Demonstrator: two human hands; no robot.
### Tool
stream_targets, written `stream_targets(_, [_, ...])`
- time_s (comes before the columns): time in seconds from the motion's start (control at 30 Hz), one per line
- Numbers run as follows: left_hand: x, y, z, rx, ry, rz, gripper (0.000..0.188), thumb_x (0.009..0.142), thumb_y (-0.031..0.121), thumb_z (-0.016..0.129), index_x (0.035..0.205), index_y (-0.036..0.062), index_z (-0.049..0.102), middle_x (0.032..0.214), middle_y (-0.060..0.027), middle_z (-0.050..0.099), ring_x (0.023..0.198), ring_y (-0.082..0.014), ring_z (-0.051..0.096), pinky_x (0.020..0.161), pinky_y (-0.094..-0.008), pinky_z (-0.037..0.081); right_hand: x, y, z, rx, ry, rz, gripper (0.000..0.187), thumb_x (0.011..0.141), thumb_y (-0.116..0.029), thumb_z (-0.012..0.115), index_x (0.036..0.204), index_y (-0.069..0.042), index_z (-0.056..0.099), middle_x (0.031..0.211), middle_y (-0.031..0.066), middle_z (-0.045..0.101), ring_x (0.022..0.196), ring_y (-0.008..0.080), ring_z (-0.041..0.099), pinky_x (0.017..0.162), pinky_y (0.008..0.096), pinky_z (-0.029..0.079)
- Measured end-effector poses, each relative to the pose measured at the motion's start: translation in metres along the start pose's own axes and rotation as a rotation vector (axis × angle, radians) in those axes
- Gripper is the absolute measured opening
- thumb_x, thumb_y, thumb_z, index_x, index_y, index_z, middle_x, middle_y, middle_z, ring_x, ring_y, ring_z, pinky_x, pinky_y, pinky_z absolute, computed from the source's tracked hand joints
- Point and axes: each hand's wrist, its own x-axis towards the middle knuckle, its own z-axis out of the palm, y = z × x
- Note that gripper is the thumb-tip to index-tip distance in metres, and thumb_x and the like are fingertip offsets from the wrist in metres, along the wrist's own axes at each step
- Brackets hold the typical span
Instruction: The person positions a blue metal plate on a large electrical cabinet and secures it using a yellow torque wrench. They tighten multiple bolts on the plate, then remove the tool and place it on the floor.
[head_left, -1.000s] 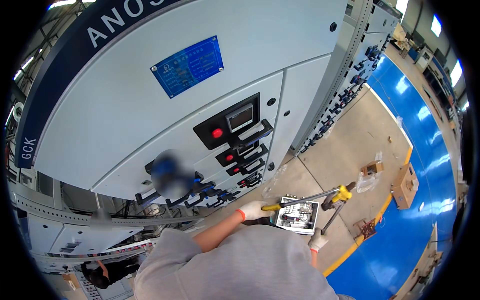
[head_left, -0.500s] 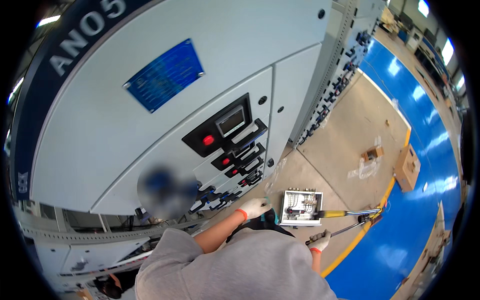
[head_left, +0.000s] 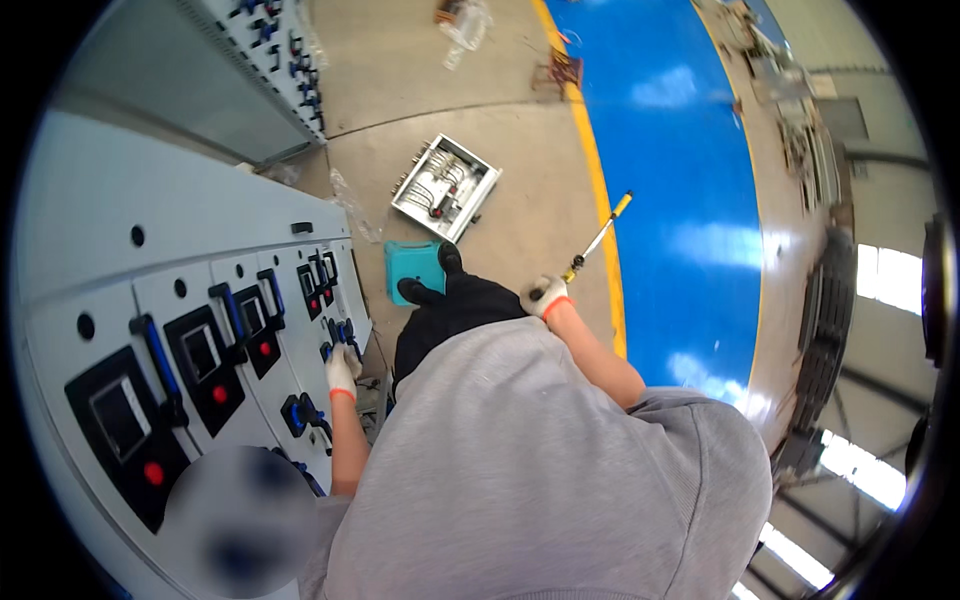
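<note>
My gloved left hand (head_left: 342,372) is at the front of a grey switchgear cabinet (head_left: 240,215), with its fingers closed around a blue-and-black handle (head_left: 340,332). Low on my right, my gloved right hand (head_left: 546,297) grips the dark end of a long-handled tool. The tool (head_left: 597,241) has a bare metal shaft, a yellow grip at its far end and a yellow-and-black joint near my hand. Its exact kind is unclear. My black shoes are at a teal step stool (head_left: 412,268), whose top shows partly beside them.
An open metal box (head_left: 447,188) with wiring inside lies on the floor beyond the stool. Drawer panels with red buttons (head_left: 220,394) and blue handles line the cabinet. Clear plastic wrap (head_left: 355,205) lies by its base. A yellow line (head_left: 597,170) borders the blue floor.
My view has swung to the right. My left hand has gone from beside my legs to the cabinet handle. The tool in my right hand has turned and now points away, up the floor.
</note>
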Motion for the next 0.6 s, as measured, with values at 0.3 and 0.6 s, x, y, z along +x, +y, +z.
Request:
stream_targets(0.3, [-0.049, -0.132, -0.044, 0.063, 0.255, -0.631, 0.031, 0.102, 0.043, 0.060, 0.087, 0.0168, 0.066, 0.072, -0.0029, 0.064, 0.059, -0.0223, 0.062, 0.054, -0.0397, 0.049, 0.014, -0.027, -0.046, -0.036, 0.075, -0.033, 0.041, 0.107, -0.031, 0.046, 0.069, -0.017, 0.040, 0.051, -0.0036, 0.041, 0.040, 0.0161, 0.043, 0.042, 0.0294, 0.047])
stream_targets(0.6, [0.149, -0.014, 0.031, 0.368, 0.147, 0.016, 0.039, 0.101, 0.041, 0.059, 0.078, 0.0102, 0.065, 0.060, -0.0025, 0.055, 0.049, -0.0170, 0.053, 0.045, -0.0357, 0.041, 0.056, -0.138, -0.112, -0.465, 0.151, -0.297, 0.037, 0.102, -0.029, 0.056, 0.070, -0.020, 0.038, 0.051, -0.0007, 0.034, 0.039, 0.0186, 0.032, 0.041, 0.0347, 0.035])
